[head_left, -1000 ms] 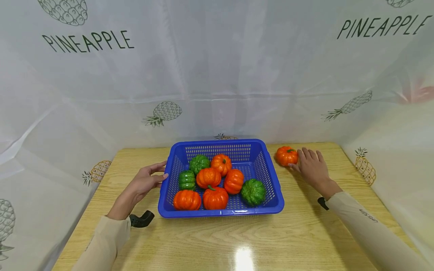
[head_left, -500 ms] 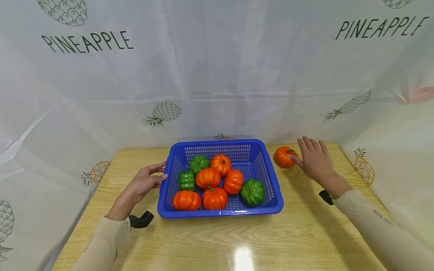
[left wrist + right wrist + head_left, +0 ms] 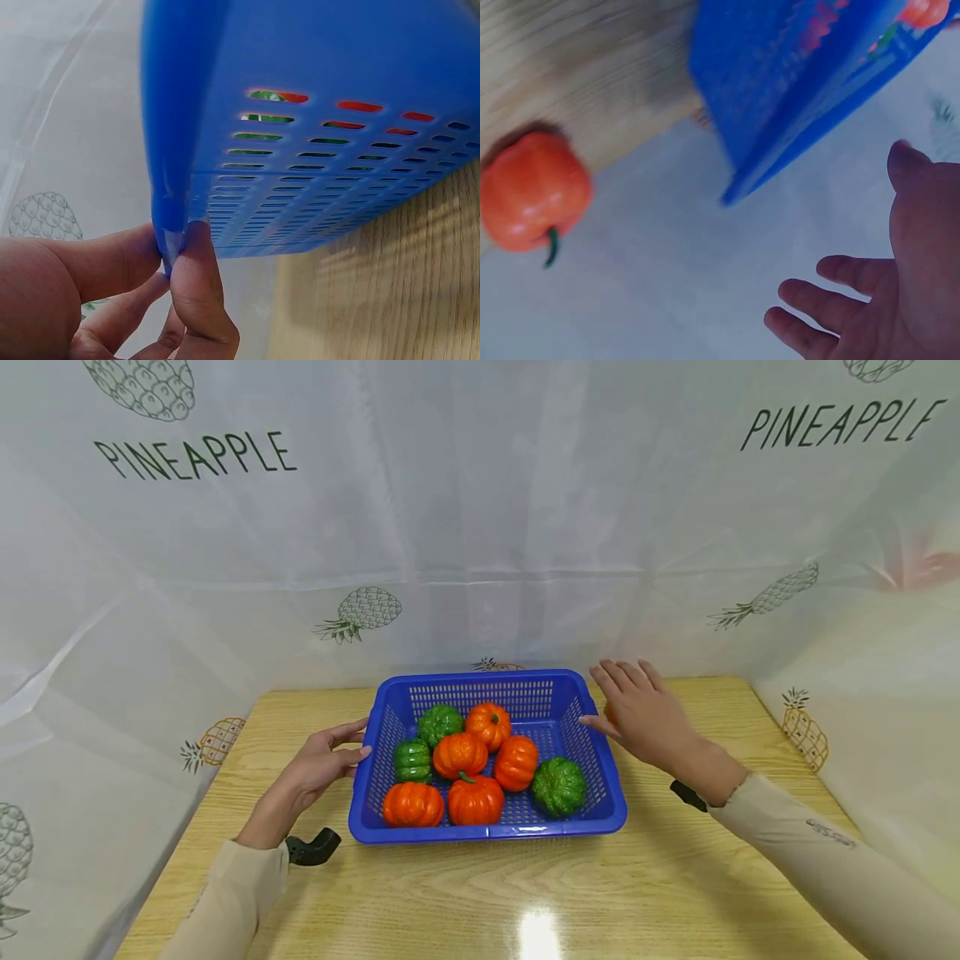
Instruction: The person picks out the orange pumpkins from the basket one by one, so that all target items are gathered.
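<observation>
My left hand [image 3: 318,760] pinches the left rim of a blue plastic basket [image 3: 487,834], thumb on one side and fingers on the other, as the left wrist view shows. Inside the basket lie several small orange pumpkins [image 3: 477,800] and green pumpkins [image 3: 560,787]. Above the basket's right rim hovers my right hand [image 3: 648,714], fingers spread and holding nothing. One orange pumpkin [image 3: 536,191] with a green stem lies on the table outside the basket; in the head view the right hand covers most of it.
The wooden table [image 3: 420,893] carries the basket near its back edge. A whitish curtain [image 3: 480,527] printed with pineapples hangs behind the table and along its sides. A black device [image 3: 313,847] sits at the left wrist.
My right hand has lifted away from the orange pumpkin on the table and moved left to the basket's right rim. The left hand and the basket stay in place.
</observation>
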The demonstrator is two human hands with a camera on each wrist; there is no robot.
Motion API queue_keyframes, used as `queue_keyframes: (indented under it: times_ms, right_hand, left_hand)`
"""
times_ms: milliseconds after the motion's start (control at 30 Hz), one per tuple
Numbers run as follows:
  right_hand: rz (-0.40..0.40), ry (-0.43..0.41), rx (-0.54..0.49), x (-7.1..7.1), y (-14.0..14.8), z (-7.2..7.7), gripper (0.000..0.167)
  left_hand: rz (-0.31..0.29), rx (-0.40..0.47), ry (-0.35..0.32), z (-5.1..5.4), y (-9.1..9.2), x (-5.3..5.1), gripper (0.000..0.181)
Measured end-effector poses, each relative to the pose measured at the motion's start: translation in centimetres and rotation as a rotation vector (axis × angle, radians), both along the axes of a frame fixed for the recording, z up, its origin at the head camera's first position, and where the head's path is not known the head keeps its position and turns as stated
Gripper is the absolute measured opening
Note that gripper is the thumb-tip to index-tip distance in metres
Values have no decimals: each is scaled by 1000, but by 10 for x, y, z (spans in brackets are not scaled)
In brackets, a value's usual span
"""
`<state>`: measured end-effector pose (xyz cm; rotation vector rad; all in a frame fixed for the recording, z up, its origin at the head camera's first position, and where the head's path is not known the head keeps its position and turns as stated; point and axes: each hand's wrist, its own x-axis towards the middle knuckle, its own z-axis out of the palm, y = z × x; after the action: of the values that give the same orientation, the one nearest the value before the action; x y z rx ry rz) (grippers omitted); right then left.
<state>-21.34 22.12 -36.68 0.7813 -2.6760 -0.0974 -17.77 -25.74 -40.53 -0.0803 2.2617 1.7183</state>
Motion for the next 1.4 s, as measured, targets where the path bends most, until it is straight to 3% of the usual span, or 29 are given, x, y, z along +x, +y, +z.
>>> queue_keyframes:
  times_ms: [267,667,1233,1400]
  right_hand:
    - [59,-72,90,5,-37,0,85]
    - [187,-88,202,6,-70,-9,95]
    - [235,-263,367,9,-105,-12,82]
    - [246,-233,404,9,-111,-16,75]
  left_hand:
    - [9,0,0,-1,0,0,65]
    - [14,2,-6,1,2,1,64]
    - [9,-4,-14,3,4,1,64]
    - [12,-5,-14,2,4,2,64]
